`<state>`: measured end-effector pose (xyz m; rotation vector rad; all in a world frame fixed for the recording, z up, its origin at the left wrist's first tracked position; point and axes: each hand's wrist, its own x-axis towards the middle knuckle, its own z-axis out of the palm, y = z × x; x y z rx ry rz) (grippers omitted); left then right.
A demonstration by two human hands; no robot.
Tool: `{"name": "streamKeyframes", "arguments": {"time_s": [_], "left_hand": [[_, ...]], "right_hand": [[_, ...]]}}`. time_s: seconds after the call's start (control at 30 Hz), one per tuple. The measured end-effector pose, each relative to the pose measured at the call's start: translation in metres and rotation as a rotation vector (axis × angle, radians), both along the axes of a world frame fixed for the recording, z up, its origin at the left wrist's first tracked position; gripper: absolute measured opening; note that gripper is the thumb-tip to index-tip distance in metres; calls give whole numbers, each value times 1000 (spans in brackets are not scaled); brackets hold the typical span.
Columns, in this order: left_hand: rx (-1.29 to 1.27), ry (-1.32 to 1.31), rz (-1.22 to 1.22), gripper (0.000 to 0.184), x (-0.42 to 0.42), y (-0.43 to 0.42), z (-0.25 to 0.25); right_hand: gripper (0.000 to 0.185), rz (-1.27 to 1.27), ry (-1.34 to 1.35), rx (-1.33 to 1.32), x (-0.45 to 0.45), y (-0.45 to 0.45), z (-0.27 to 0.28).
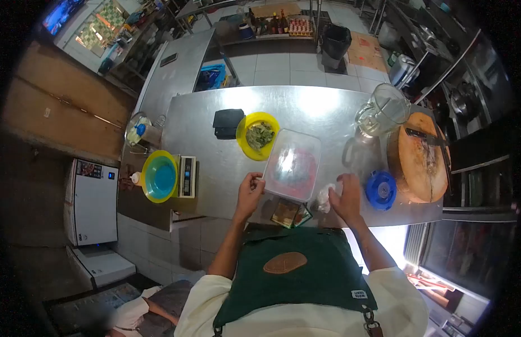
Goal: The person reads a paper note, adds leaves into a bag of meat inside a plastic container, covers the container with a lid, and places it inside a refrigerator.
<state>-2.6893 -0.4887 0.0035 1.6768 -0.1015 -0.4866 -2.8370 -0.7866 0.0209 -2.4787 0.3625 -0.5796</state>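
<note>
A clear rectangular plastic container (293, 163) with a pinkish inside is over the middle of the steel table. My left hand (250, 194) grips its lower left side, fingers bent at the edge. Just right of it is my right hand (347, 197), with thumb and fingers apart and curved. Beside its fingertips lies a crumpled whitish plastic bag (324, 198); whether they touch is unclear. Below the container, at the table's near edge, sits a small brown packet with green edges (288, 212). A yellow bowl (243, 144) of green leaves (260, 135) stands behind the container's left side.
Right of my hand lie a round blue lid (381, 190) and a thick wooden chopping block (420, 174) bearing a knife (419, 133). A clear jug (387, 106) stands behind. Leftward are a scale (186, 175), a yellow-rimmed bowl (174, 185) and a black box (228, 122). Another person (145, 314) is lower left.
</note>
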Motion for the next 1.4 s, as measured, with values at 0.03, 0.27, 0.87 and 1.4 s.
{"name": "streamKeyframes", "arguments": {"time_s": [0.03, 0.27, 0.87, 1.4], "left_hand": [[0, 7, -6, 30, 1, 1, 3], [-70, 102, 55, 29, 6, -1, 38], [-162, 22, 374, 29, -34, 114, 40], [29, -104, 177, 30, -63, 129, -33]], "right_hand": [[31, 7, 10, -3, 2, 3, 4], [22, 432, 2, -42, -8, 41, -9], [52, 576, 284, -390, 29, 37, -56], [48, 387, 164, 369, 104, 68, -23]]}}
